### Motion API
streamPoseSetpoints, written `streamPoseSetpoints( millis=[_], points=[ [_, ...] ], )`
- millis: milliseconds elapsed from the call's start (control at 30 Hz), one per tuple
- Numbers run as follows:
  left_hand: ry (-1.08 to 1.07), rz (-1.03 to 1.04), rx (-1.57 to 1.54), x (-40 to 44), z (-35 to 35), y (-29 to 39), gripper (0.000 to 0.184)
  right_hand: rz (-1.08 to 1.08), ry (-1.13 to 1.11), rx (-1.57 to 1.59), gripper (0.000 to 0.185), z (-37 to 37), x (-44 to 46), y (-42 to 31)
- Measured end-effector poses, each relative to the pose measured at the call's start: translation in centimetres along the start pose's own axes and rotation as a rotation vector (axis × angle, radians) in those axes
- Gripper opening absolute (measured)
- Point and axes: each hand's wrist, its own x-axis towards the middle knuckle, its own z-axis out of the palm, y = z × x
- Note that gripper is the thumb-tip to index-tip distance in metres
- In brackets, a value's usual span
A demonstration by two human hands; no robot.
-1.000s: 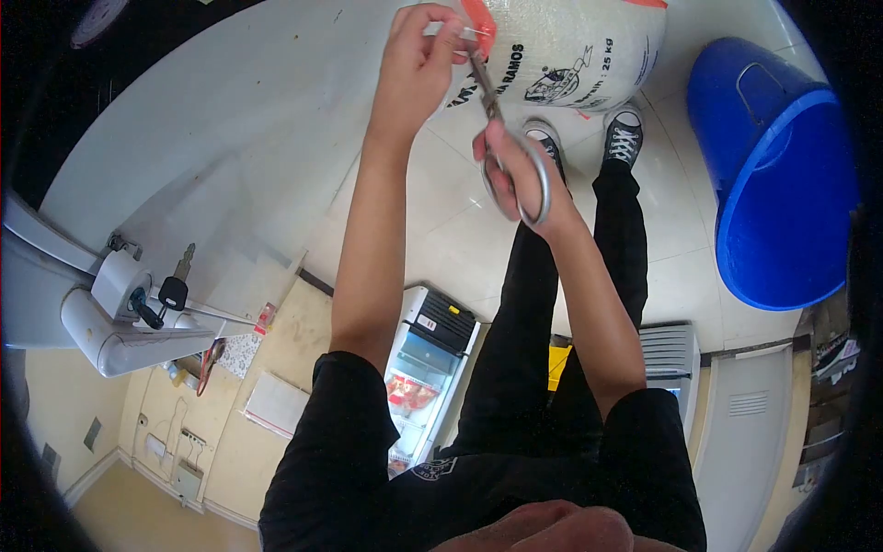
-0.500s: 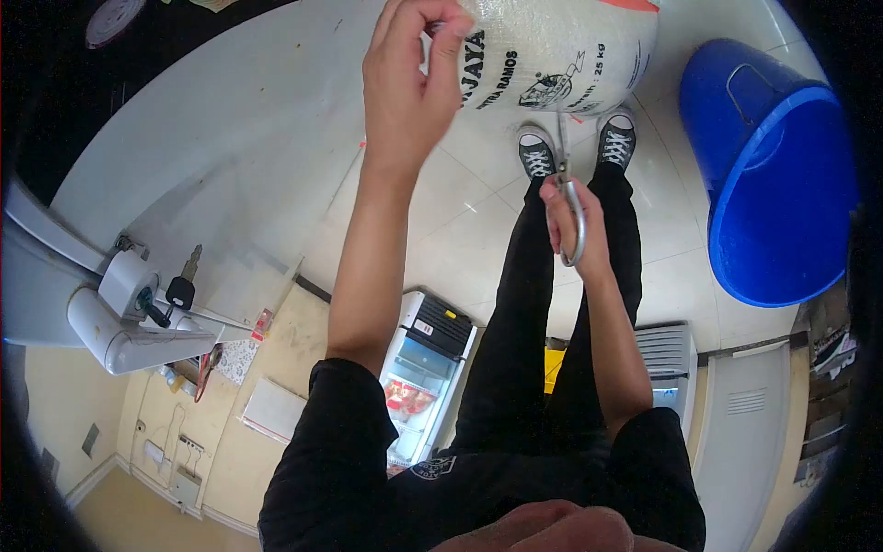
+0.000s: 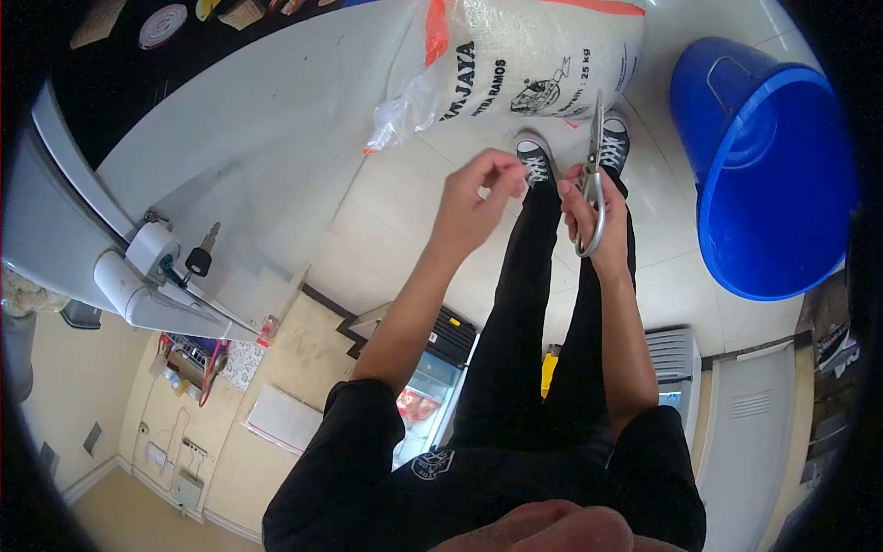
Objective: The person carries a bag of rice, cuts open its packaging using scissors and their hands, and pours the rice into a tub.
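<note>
My left hand (image 3: 474,202) is in mid-air left of my legs, thumb and fingertips pinched together; anything between them is too small to make out. My right hand (image 3: 598,216) holds metal scissors (image 3: 593,170) by the handles, with the blades pointing up and closed together. Beyond both hands stands a white woven sack (image 3: 552,46) with black print and orange edges. Its clear, crumpled plastic corner (image 3: 405,112) sticks out to the left. Neither hand touches the sack.
A blue bucket (image 3: 777,184) is on the right. At the left, a white curved panel (image 3: 248,138) has a lock with a hanging key (image 3: 200,258). My shoes (image 3: 535,164) stand on the tiled floor (image 3: 405,221) just before the sack.
My left hand has come away from the sack's top left corner, down and to the right. My right hand has swung the scissors away from that corner to the right.
</note>
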Motion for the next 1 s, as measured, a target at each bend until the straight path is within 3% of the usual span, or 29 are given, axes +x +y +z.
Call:
streamPoseSetpoints(
  millis=[200,300,367,433,533,633,733,833,1000],
  points=[
    [0.058,0.03,-0.113,0.4,-0.4,1.8,0.013,-0.16,0.041,0.078,0.033,2.0,-1.3,-3.3],
    [0.133,0.161,-0.116,0.3,-1.0,2.9,0.01,-0.557,0.237,-0.224,0.047,2.0,-1.9,-7.5],
    [0.109,0.203,-0.121,0.2,-2.0,4.3,0.014,-0.851,0.329,-0.092,0.06,2.0,-1.8,-11.4],
    [0.128,0.294,-0.052,0.2,-2.8,6.7,0.019,-1.037,0.374,-0.186,0.069,1.0,-2.4,-16.8],
    [0.257,0.412,0.049,0.9,-4.2,10.8,0.028,-1.363,0.383,-0.399,0.054,0.3,-4.5,-26.5],
    [0.452,0.342,0.009,3.0,-6.3,8.8,0.039,-1.474,0.278,-0.739,0.045,-1.7,-6.4,-34.1],
    [0.635,0.518,0.369,6.3,-7.1,3.6,0.037,-1.524,0.224,-1.068,0.041,-0.9,-6.5,-38.9],
    [0.53,0.508,0.4,7.2,-6.9,1.0,0.03,-1.54,0.176,-1.29,0.037,1.2,-5.2,-40.9],
    [0.561,0.483,0.583,7.9,-5.5,-2.0,0.018,-1.557,0.147,-1.424,0.031,4.7,-2.8,-41.9]
  ],
)
